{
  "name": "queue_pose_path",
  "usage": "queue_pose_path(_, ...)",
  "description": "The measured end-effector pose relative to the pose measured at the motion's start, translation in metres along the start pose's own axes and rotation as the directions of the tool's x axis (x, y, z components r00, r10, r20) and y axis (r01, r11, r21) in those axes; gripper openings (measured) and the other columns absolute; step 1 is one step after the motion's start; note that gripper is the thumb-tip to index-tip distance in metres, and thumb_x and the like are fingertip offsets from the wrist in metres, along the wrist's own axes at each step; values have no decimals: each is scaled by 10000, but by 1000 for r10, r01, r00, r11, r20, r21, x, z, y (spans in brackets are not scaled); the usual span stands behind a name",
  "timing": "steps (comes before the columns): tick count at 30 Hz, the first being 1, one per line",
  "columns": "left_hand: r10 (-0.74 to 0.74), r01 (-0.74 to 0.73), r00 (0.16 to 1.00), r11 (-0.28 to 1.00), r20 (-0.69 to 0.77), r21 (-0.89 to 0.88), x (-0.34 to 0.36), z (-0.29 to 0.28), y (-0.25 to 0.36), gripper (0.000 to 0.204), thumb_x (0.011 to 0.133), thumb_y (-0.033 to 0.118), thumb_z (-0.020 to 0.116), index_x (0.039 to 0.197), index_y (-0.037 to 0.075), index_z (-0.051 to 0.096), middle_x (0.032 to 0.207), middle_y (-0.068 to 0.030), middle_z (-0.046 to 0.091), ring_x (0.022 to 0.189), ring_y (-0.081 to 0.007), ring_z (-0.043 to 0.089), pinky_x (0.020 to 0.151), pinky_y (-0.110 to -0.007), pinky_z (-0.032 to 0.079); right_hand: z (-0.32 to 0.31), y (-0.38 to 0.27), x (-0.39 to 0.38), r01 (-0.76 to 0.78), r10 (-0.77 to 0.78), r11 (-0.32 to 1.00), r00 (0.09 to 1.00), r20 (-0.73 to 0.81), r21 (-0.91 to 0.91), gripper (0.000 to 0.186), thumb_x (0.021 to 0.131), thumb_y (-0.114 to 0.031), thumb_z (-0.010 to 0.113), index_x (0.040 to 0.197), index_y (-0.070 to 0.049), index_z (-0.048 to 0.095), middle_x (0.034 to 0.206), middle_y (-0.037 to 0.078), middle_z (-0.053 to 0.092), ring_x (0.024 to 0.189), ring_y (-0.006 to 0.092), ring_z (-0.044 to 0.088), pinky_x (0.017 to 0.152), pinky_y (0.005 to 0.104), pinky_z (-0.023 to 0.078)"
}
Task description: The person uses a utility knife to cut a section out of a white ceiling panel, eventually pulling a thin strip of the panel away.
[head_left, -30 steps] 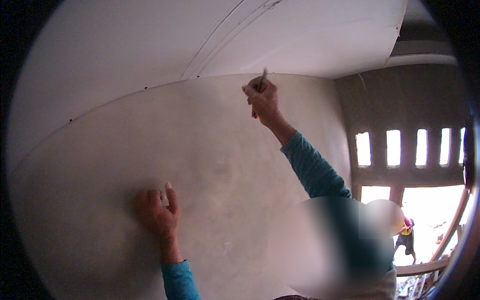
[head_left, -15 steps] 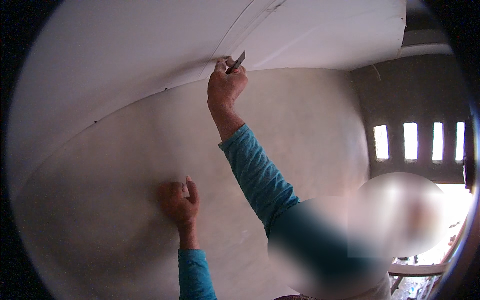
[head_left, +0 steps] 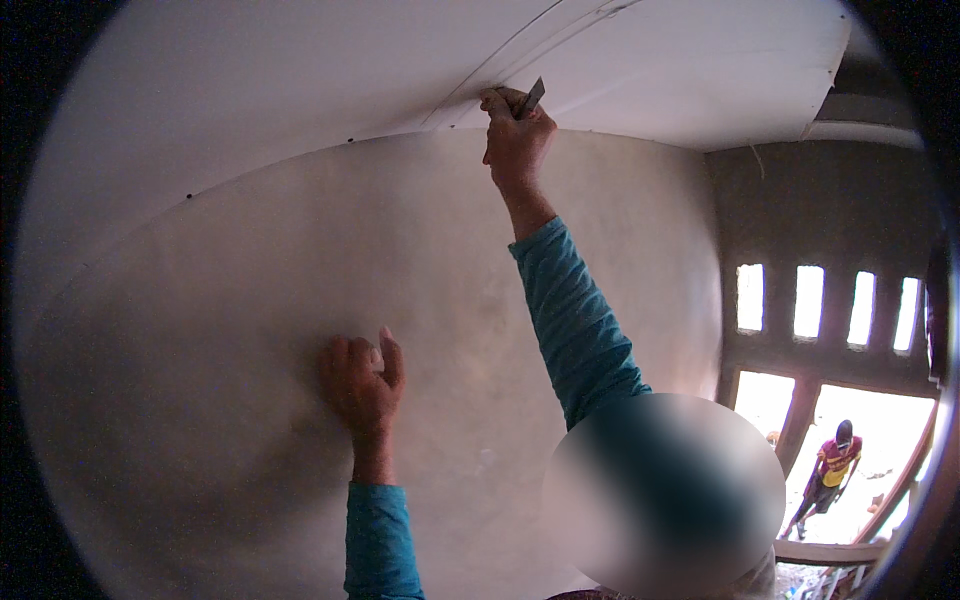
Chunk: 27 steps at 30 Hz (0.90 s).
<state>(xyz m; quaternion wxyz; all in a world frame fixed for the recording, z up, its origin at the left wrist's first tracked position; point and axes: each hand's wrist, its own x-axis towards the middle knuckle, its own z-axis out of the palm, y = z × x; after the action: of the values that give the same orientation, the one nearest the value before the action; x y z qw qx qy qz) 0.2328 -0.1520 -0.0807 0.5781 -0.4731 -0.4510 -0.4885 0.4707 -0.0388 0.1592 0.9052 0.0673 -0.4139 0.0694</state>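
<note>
My right hand (head_left: 522, 145) is raised to where the white ceiling board (head_left: 300, 70) meets the wall. It grips a cutter knife (head_left: 535, 95), whose grey angled blade points up past the fingers; the hand hides most of its body. The fingertips are at the board, close to a long thin line running across it. Lower down, my left hand (head_left: 362, 385) rests against the plastered wall (head_left: 470, 330). Its fingers are curled and its thumb sticks up. The palm is turned away, so anything inside it is hidden.
At right, a dark wall (head_left: 800, 200) has several narrow openings (head_left: 809, 300) above a bright doorway. A person (head_left: 835, 470) in a maroon and yellow top is outside. A thin string (head_left: 758, 160) hangs from the board's right end. A blurred patch covers the lower right middle.
My right hand has shifted right and slightly up along the board, still gripping the knife. My left hand stays on the wall. The view has tilted a little, and the doorway with the person now shows.
</note>
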Motion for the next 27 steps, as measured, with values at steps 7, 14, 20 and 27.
queue_pose_path(7,76,-72,995,996,-67,59,2,-1,0,421,958,292,678,625,103,501,726,-107,495,703,-301,516,626,-450,410,9,-10,-7,-8,11,989,1000,17,-149,204,871,-146,703,761,8,626,655,102,622,647,153,574,626,364,487)
queue_pose_path(14,111,-104,988,992,-107,75,8,-4,1,422,963,298,675,624,103,515,708,-94,506,682,-280,516,624,-440,415,9,-30,-15,-78,79,997,995,63,-5,207,854,-147,687,781,17,583,598,43,539,544,142,535,514,352,472)
queue_pose_path(20,13,-13,1000,1000,-23,1,2,1,11,402,984,311,650,678,62,570,754,-144,563,751,-377,580,776,-509,490,-60,-104,-37,-367,314,915,908,277,166,230,906,-185,686,843,20,603,618,21,526,446,99,500,314,297,426)
queue_pose_path(27,10,-10,999,1000,-33,-8,0,-2,0,428,1010,342,624,711,40,567,790,-181,594,785,-407,588,752,-511,494,-173,-152,-73,-369,362,928,850,382,-57,171,910,-140,691,875,11,619,649,21,552,474,85,511,377,274,448)
